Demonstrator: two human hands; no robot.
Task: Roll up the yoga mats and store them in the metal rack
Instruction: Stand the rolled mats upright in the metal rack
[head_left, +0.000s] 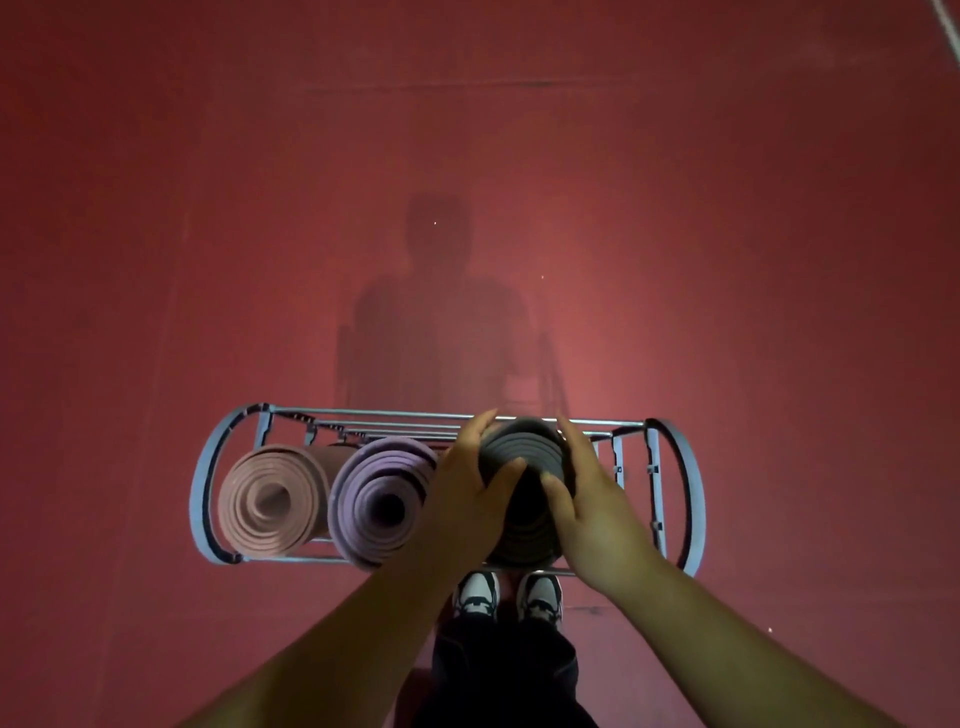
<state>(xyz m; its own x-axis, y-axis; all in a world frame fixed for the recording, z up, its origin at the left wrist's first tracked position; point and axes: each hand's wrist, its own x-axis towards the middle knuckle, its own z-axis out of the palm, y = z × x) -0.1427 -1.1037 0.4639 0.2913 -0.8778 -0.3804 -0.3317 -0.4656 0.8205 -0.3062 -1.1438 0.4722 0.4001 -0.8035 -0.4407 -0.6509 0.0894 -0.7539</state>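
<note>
Both hands, left hand (470, 499) and right hand (592, 512), curl around grey rolled mat (524, 452), upright in metal rack (208, 483); purple mat (376, 499) at its 9 o'clock.

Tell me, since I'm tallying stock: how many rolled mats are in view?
3. The pink mat stands leftmost in the rack, the purple mat beside it, and the grey mat right, gripped by the left hand and right hand. Arms may hide more.
</note>
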